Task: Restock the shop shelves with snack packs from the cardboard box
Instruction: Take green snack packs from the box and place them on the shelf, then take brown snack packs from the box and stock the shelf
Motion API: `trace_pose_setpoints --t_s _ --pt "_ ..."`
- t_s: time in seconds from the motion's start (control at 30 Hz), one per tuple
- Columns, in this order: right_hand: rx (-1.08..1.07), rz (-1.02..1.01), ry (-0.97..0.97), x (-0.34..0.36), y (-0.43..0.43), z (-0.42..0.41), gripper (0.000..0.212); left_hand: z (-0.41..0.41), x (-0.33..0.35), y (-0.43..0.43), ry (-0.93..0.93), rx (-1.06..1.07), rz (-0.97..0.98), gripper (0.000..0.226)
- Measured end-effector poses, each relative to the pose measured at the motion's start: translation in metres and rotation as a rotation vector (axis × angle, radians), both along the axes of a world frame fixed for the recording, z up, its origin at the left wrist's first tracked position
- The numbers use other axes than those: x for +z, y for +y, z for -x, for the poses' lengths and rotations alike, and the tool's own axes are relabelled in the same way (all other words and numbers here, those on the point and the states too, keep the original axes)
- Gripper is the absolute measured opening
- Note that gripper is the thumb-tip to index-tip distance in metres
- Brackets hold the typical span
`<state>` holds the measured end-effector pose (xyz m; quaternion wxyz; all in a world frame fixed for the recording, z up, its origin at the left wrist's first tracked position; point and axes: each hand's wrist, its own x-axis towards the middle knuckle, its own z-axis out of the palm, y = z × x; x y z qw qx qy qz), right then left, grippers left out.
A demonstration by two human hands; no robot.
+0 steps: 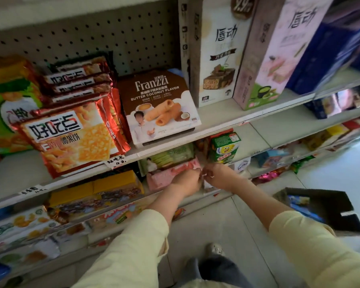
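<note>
A pink snack pack (166, 175) lies on the second shelf (229, 190), under a green pack (170, 156). My left hand (185, 181) grips the pink pack's right front edge. My right hand (216, 175) pinches the same pack's right end, fingers curled, just beside the left hand. The cardboard box (324, 210) stands open on the floor to the right of my right arm, with a blue pack showing inside.
The upper shelf (216, 117) carries red biscuit bags (75, 129), a Franzzi box (160, 104) and tall wafer boxes (218, 59). A green carton (224, 148) stands right of the pink pack. Yellow boxes (96, 192) sit to its left. Lower shelves hold several packs. My foot (215, 249) is below.
</note>
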<state>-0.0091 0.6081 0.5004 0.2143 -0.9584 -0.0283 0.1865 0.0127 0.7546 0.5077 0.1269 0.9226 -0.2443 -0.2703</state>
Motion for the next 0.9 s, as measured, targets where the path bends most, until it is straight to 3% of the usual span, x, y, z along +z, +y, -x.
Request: trace_pose_setpoints --t_s 0.33,0.67,0.9 --pt "-0.434 0.014 0.029 0.004 -0.123 0.091 0.026 0.040 0.014 -0.142 0.052 -0.313 0.082 0.030" --pt "-0.690 0.021 0.055 0.005 -0.270 0.161 0.026 0.086 0.016 -0.314 0.058 -0.615 0.020 0.031" --pt "-0.856 0.033 0.089 -0.014 -0.395 0.193 0.026 0.090 0.008 -0.438 0.082 -0.662 -0.004 0.029"
